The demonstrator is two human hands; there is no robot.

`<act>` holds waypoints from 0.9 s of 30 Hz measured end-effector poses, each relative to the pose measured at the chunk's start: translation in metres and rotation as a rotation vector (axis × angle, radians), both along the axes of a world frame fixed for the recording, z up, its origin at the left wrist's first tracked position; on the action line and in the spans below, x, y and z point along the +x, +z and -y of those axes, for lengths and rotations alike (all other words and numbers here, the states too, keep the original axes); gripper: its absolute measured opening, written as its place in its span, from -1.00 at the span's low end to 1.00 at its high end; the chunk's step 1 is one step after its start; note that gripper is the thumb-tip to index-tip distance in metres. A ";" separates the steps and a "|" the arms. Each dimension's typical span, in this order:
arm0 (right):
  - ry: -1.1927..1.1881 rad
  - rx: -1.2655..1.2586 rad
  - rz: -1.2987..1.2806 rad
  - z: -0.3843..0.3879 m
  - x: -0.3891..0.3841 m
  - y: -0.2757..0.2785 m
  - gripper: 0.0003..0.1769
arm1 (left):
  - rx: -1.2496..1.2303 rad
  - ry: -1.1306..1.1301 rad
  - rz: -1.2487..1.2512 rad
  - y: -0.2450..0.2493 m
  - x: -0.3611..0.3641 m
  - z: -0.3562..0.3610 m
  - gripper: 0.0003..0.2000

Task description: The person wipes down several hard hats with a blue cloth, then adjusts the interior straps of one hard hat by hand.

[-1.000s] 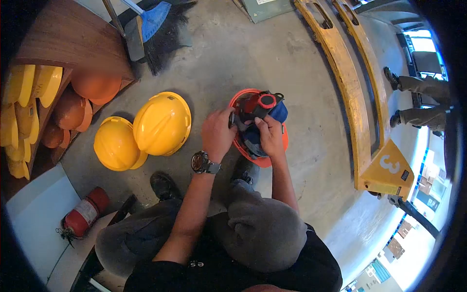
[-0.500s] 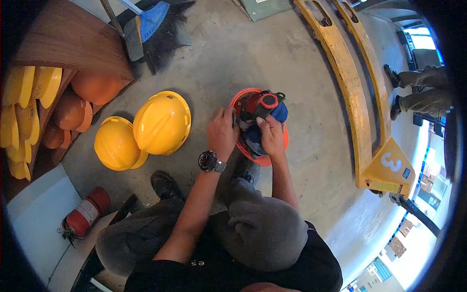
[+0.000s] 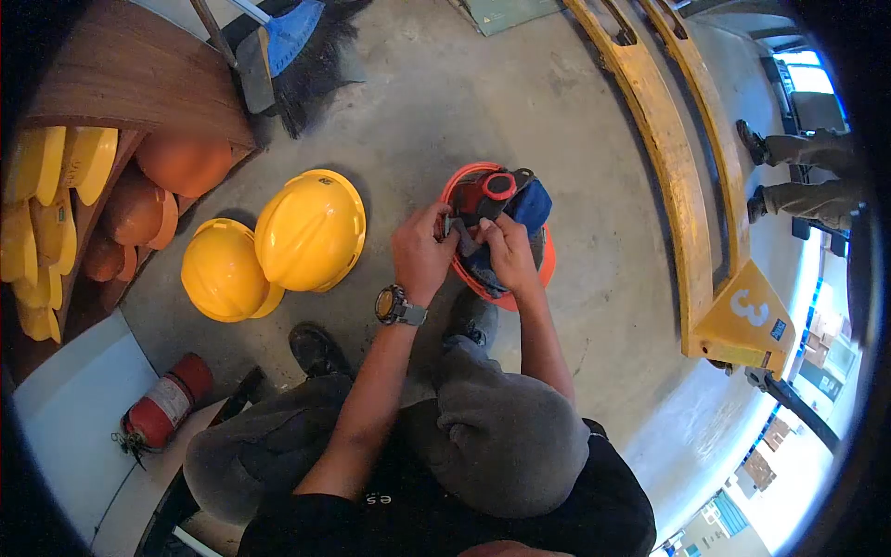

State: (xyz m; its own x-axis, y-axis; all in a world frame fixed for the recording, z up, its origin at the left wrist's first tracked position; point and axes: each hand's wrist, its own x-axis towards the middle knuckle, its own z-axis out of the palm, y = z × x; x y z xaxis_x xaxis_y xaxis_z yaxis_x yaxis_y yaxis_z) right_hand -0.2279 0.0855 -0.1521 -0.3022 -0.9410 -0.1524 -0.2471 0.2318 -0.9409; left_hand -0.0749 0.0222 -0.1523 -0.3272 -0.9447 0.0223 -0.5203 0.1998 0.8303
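Note:
An orange hard hat (image 3: pixel 548 265) lies upturned on the floor between my feet. Inside it are a black device with a red ring (image 3: pixel 498 187) and dark blue cloth or padding (image 3: pixel 531 206). My left hand (image 3: pixel 425 255) is over the hat's left rim, thumb and fingers pinched on a dark grey strap (image 3: pixel 467 236). Opposite it, my right hand (image 3: pixel 510 255) pinches the other side of that strap, below the red ring. Where the strap is fastened is hidden by my fingers. Two yellow hard hats (image 3: pixel 311 230) rest dome-up to the left, one overlapping the other.
A brown shelf (image 3: pixel 139 70) at left holds yellow and orange hard hats. Beneath it is a red fire extinguisher (image 3: pixel 169 401). A blue-topped broom (image 3: pixel 295 39) stands at the back. Yellow pallet-jack forks (image 3: pixel 664 153) lie right; beyond them are another person's legs (image 3: pixel 807 172).
The red-ringed device has shifted slightly left and back, away from my right fingers. My right hand has moved left onto the strap, which now shows between both hands.

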 end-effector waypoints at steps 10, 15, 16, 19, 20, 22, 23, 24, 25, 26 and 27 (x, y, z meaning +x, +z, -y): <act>-0.088 -0.097 -0.027 0.002 0.005 -0.018 -0.69 | 0.424 -0.102 -0.313 0.001 0.020 0.008 -0.69; -0.037 0.087 -0.030 0.003 0.012 -0.007 -0.56 | 0.445 -0.100 -0.339 -0.011 0.027 0.004 -0.70; -0.035 0.087 -0.029 0.002 0.011 -0.016 -0.56 | 0.477 -0.103 -0.355 -0.011 0.028 0.004 -0.66; -0.048 0.104 0.018 -0.002 0.008 -0.041 -0.47 | 0.527 -0.118 -0.444 -0.013 0.035 0.004 -0.58; -0.044 0.135 0.009 -0.002 0.007 -0.041 -0.45 | 0.527 -0.118 -0.444 -0.012 0.036 0.005 -0.58; -0.038 0.166 -0.001 -0.002 0.005 -0.042 -0.44 | 0.595 -0.148 -0.443 -0.010 0.038 0.007 -0.49; -0.040 0.162 0.028 0.000 0.006 -0.039 -0.46 | 0.595 -0.148 -0.444 -0.011 0.040 0.008 -0.49; -0.042 0.159 0.056 0.001 0.007 -0.036 -0.47 | 0.604 -0.185 -0.446 -0.012 0.041 0.009 -0.48; -0.040 0.160 0.056 0.000 0.006 -0.032 -0.47 | 0.612 -0.222 -0.448 -0.014 0.043 0.010 -0.46; -0.044 0.128 0.111 0.004 0.009 -0.010 -0.49 | 0.611 -0.221 -0.449 -0.017 0.044 0.011 -0.46; -0.048 0.095 0.166 0.006 0.010 0.002 -0.51 | 0.611 -0.235 -0.471 -0.021 0.045 0.012 -0.46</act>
State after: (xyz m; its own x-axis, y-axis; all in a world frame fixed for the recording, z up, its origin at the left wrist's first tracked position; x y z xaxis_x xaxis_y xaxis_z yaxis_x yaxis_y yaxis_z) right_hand -0.2175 0.0790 -0.1505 -0.3100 -0.9049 -0.2916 -0.0773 0.3296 -0.9409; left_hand -0.0302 0.0099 -0.1728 -0.6036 -0.7424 -0.2908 -0.0892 -0.2995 0.9499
